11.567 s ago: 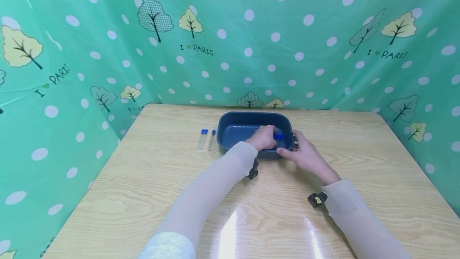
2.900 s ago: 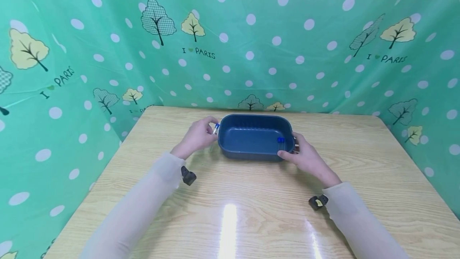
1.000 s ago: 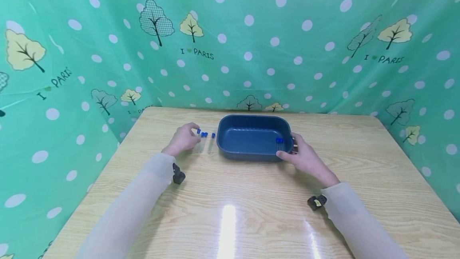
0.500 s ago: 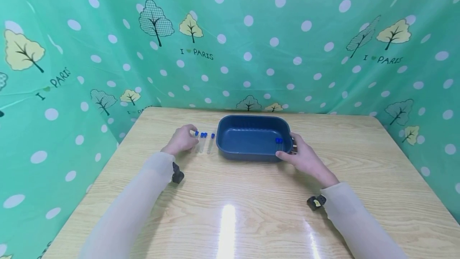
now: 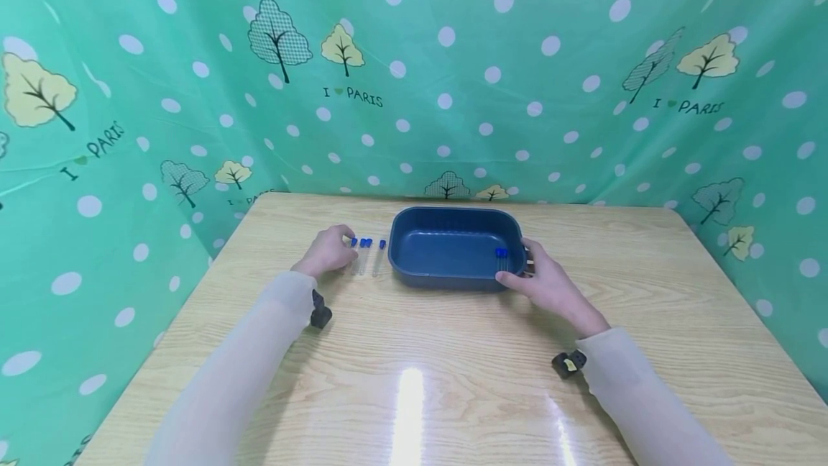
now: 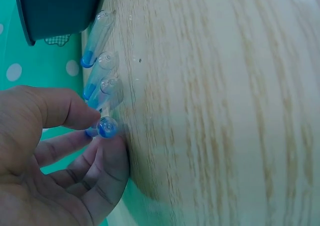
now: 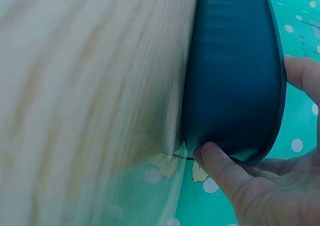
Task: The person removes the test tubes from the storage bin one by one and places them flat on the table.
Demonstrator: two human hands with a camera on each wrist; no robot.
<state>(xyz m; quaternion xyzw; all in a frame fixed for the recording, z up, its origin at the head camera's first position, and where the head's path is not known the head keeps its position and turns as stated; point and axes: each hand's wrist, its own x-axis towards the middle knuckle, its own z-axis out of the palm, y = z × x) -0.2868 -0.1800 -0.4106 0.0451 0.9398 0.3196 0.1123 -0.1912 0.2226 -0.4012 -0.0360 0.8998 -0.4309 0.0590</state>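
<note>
My left hand (image 5: 326,252) pinches a clear test tube (image 6: 108,127) with a blue cap between thumb and fingers, low over the table. Just right of it lie a close pair of similar tubes (image 5: 366,243) and a single tube (image 5: 382,244), roughly parallel, caps toward the back. A dark blue rectangular basin (image 5: 446,282) stands right of this row. Two blue-capped tubes (image 5: 502,253) lie inside its right end, their lower parts hidden by the front wall. My right hand (image 5: 550,286) grips that end, thumb on the rim and fingers against the outside (image 7: 235,111).
A light wood-grain table (image 5: 479,380) carries everything, with bright glare near its front. Behind and beside it hangs a green dotted curtain (image 5: 362,135) printed with trees. Each wrist wears a small black camera (image 5: 320,310).
Since the oldest frame, my left hand has left the basin with one tube, carried it left past the others and lowered it at the row's left end. The right hand stays on the basin.
</note>
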